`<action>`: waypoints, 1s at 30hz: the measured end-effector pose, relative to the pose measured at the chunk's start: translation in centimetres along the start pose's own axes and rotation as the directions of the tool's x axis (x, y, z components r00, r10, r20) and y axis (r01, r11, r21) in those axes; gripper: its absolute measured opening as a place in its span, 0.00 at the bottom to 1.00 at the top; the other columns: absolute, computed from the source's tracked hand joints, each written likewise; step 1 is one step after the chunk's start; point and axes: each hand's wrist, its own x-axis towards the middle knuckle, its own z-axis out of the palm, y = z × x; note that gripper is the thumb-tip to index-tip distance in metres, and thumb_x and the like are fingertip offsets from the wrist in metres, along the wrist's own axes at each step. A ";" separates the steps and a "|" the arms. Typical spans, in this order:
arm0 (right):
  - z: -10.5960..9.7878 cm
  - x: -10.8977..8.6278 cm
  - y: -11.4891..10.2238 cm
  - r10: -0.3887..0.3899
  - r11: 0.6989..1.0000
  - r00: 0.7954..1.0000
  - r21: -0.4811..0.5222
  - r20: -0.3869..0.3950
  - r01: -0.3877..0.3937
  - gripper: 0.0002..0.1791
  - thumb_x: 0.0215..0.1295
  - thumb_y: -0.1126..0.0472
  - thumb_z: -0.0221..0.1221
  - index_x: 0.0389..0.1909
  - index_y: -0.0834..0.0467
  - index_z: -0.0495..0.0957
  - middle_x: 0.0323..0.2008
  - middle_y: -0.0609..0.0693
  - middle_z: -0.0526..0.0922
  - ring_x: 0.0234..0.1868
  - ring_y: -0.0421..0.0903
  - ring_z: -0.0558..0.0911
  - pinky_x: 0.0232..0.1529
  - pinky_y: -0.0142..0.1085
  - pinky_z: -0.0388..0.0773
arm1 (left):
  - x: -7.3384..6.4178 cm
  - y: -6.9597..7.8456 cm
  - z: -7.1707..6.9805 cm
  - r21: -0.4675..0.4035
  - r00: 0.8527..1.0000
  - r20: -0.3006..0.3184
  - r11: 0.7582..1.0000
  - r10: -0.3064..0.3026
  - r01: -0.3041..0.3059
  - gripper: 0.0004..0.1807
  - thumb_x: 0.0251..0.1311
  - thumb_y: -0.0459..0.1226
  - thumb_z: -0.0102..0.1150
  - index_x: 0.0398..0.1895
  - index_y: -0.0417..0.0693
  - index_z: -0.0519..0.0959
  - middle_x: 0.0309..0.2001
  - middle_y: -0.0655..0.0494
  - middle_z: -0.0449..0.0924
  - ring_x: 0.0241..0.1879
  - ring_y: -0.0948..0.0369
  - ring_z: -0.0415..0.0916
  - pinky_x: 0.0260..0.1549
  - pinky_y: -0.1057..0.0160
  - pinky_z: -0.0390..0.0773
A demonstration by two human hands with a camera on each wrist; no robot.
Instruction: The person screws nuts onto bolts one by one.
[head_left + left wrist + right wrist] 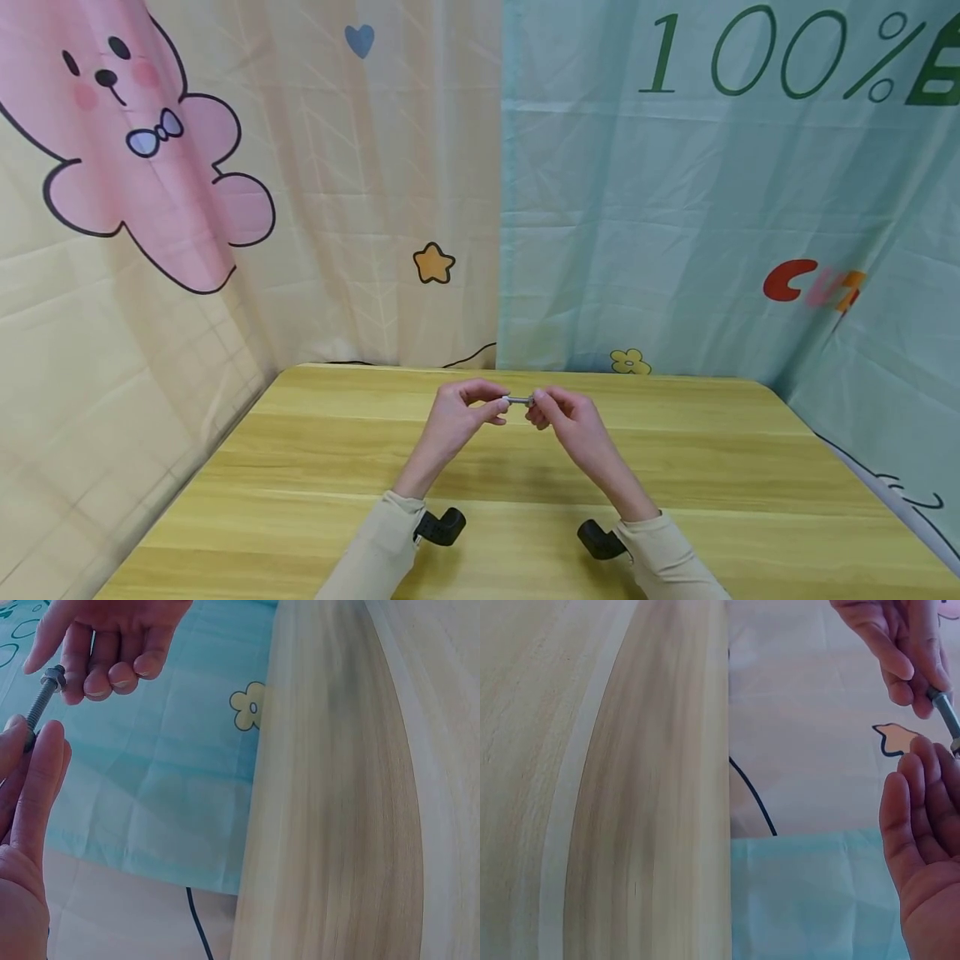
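On my head feed, the table [300,467] spreads pale and wood-grained below the work. Behind it hang a cream curtain [322,167], printed with a pink bear [165,175] and an orange star [433,263], and a blue-green curtain [600,192], with a yellow flower [630,362] near the table's far edge. I see a beige sleeve on each arm and a black device at each wrist, the left device [442,527] and the right device [600,540], both below the hands. What blocks my sight is mostly fingers: they cover one end of the bolt [519,400] and crowd the other.

The bolt is slim grey metal, threaded along its shaft, with a nut [52,678] near its right end. I have it in the air above the table, lying roughly level between the hands. My left hand [465,415] pinches its left end between thumb and fingers. My right hand [573,421] has thumb and curled fingers about the nut; I cannot tell whether they clamp it.
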 end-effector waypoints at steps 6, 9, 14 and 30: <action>-0.3 0.1 -0.1 -0.088 0.996 0.996 -0.006 0.019 0.088 0.13 0.71 0.58 0.59 0.52 0.58 0.78 0.47 0.55 0.80 0.48 0.51 0.79 0.47 0.37 0.81 | 0.0 0.0 -0.2 -0.007 1.000 -0.018 1.000 0.016 -0.016 0.08 0.62 0.26 0.62 0.42 0.29 0.82 0.40 0.32 0.81 0.35 0.47 0.83 0.39 0.51 0.86; -0.3 0.1 0.0 -0.171 0.985 0.983 0.015 0.061 0.171 0.12 0.67 0.67 0.61 0.50 0.60 0.77 0.47 0.57 0.79 0.50 0.54 0.78 0.49 0.38 0.81 | 0.0 0.0 -0.2 -0.013 1.000 -0.022 1.000 0.017 -0.017 0.08 0.62 0.26 0.62 0.42 0.28 0.82 0.40 0.34 0.81 0.36 0.42 0.82 0.38 0.54 0.86; -0.3 0.0 0.1 -0.189 0.982 0.978 0.023 0.083 0.188 0.09 0.65 0.70 0.62 0.45 0.60 0.78 0.43 0.58 0.79 0.47 0.54 0.79 0.48 0.38 0.82 | 0.0 0.0 -0.2 -0.008 1.000 -0.016 1.000 0.007 -0.007 0.08 0.62 0.26 0.62 0.42 0.29 0.82 0.41 0.32 0.81 0.34 0.46 0.83 0.38 0.54 0.86; -0.4 -0.8 -2.2 -0.032 0.999 0.999 -0.007 0.030 0.033 0.08 0.72 0.64 0.57 0.41 0.65 0.82 0.32 0.60 0.83 0.35 0.64 0.81 0.41 0.41 0.84 | -0.1 0.1 0.1 0.002 1.000 0.010 1.000 0.018 -0.018 0.08 0.61 0.26 0.63 0.42 0.28 0.82 0.41 0.31 0.81 0.35 0.52 0.83 0.38 0.53 0.86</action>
